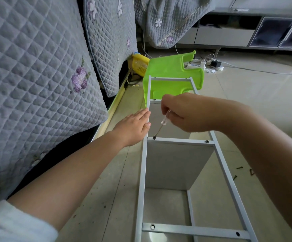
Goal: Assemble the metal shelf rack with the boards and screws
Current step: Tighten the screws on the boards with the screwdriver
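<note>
Rack frame (144, 165) lies on floor, long axis running away from person. Screw (154, 137) at left end of mid crossbar (180, 140). R hand (185, 113) pinches screwdriver (161, 125), tip on the screw, shaft tilted up-right. L hand (134, 125) flat, fingers straight, pressing left rail beside it. Board (174, 165) sits under crossbar.

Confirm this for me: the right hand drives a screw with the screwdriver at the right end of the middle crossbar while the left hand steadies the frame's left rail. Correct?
Not quite. The head view shows the screwdriver tip on the screw at the left end of the middle crossbar, not the right. The rest holds: the right hand grips it and the left hand steadies the left rail.
</note>
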A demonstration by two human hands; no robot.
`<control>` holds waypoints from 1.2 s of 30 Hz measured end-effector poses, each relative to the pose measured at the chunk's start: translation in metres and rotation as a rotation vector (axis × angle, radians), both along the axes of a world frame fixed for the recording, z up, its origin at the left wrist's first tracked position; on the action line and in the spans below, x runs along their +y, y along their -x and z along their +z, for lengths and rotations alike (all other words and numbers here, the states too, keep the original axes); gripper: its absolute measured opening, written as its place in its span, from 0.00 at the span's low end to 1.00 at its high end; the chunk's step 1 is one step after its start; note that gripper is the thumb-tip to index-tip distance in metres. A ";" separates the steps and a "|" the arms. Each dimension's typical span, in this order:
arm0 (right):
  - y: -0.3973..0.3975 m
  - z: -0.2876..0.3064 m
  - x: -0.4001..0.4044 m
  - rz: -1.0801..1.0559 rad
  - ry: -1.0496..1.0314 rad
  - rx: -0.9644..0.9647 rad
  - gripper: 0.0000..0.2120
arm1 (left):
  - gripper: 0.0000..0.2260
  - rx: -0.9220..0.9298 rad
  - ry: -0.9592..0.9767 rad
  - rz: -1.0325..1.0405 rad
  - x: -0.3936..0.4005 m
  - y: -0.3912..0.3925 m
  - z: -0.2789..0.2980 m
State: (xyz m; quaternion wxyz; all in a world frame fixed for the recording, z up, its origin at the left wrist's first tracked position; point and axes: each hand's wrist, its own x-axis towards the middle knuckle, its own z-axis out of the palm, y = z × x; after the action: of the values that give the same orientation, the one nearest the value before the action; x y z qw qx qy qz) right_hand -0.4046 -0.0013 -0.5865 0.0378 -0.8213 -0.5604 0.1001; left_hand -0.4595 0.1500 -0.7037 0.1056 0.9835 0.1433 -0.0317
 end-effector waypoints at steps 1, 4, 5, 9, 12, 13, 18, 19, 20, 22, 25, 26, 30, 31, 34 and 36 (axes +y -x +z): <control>-0.001 0.001 0.000 -0.018 -0.003 -0.022 0.10 | 0.22 0.004 -0.004 0.001 0.000 0.000 0.000; -0.002 0.005 0.004 -0.028 0.051 -0.209 0.18 | 0.22 0.008 -0.007 0.002 0.000 0.000 0.000; -0.002 0.005 0.007 -0.034 0.078 -0.285 0.22 | 0.22 0.009 -0.010 0.009 -0.001 0.000 0.002; -0.001 -0.002 0.010 -0.080 0.062 -0.394 0.27 | 0.19 0.018 -0.005 0.049 -0.006 0.001 0.006; 0.002 -0.005 0.006 0.005 -0.020 -0.195 0.13 | 0.21 -0.003 0.001 0.018 -0.003 0.000 0.002; 0.002 -0.004 0.006 0.029 -0.026 -0.119 0.08 | 0.22 -0.003 0.003 0.006 -0.001 -0.001 0.000; 0.001 -0.001 0.005 -0.002 -0.022 -0.136 0.09 | 0.22 -0.007 0.017 -0.002 0.002 -0.002 -0.003; 0.001 0.000 0.006 -0.016 -0.002 -0.202 0.12 | 0.22 -0.009 0.026 0.001 0.002 -0.002 -0.003; 0.002 0.002 0.006 -0.029 0.031 -0.267 0.15 | 0.22 -0.007 0.035 0.005 0.002 -0.002 -0.003; 0.005 0.003 0.007 -0.033 0.099 -0.401 0.23 | 0.22 -0.007 0.033 0.010 0.001 -0.001 -0.002; 0.007 -0.002 0.008 -0.041 0.110 -0.469 0.26 | 0.22 -0.020 0.032 0.008 0.001 0.000 -0.002; 0.006 -0.003 0.007 -0.042 0.087 -0.449 0.25 | 0.22 -0.021 0.041 0.010 0.001 0.000 -0.002; 0.002 -0.006 0.000 0.054 -0.022 -0.181 0.06 | 0.22 -0.009 0.050 0.002 0.001 -0.001 -0.003; 0.001 -0.005 0.000 0.068 -0.017 -0.130 0.03 | 0.22 -0.008 0.054 0.004 0.001 -0.001 -0.003; -0.003 -0.003 0.000 0.057 0.000 -0.139 0.08 | 0.22 -0.010 0.060 0.007 0.002 -0.001 -0.004; -0.005 -0.002 0.000 0.032 0.017 -0.223 0.11 | 0.22 -0.012 0.066 0.009 0.002 -0.001 -0.005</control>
State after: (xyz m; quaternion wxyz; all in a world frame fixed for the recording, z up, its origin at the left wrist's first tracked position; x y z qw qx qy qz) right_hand -0.3996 -0.0011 -0.5882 -0.0335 -0.8184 -0.5735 0.0136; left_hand -0.4589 0.1517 -0.7083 0.1392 0.9790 0.1461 -0.0299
